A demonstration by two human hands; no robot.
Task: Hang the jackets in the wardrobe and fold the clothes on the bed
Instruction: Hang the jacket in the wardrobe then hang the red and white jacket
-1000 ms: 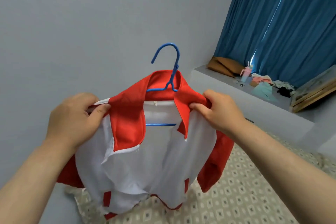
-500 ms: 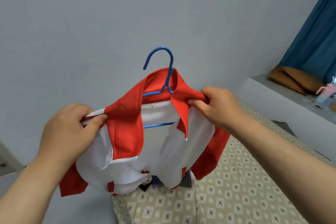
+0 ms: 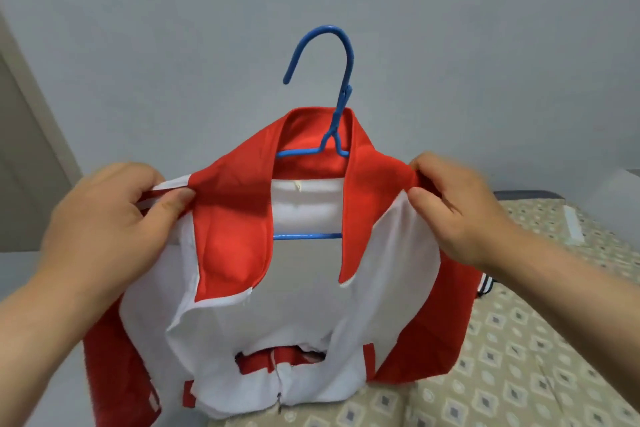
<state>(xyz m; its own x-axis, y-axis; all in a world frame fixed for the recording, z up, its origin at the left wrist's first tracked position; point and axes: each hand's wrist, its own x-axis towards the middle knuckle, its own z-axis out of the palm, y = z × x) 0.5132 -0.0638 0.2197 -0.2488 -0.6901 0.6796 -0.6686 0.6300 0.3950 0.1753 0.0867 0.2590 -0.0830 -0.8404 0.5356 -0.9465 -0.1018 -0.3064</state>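
A red and white jacket (image 3: 298,315) hangs on a blue plastic hanger (image 3: 332,97), held up in the air in front of me over the bed. My left hand (image 3: 107,232) pinches the jacket's left shoulder between thumb and fingers. My right hand (image 3: 457,211) grips the right shoulder. The collar is open and the hanger's hook sticks up free above it. The hanger's arms are hidden inside the jacket; only its crossbar shows through the open front.
The bed (image 3: 519,357) with a beige patterned sheet lies below and to the right. A dark garment with white stripes (image 3: 486,284) peeks out behind the right sleeve. A plain grey wall fills the background, with a beige door frame (image 3: 24,149) at the left.
The view has swung left: the blue curtains and the window ledge are out of sight and a door frame shows at the left. Both hands keep their hold on the jacket's shoulders.
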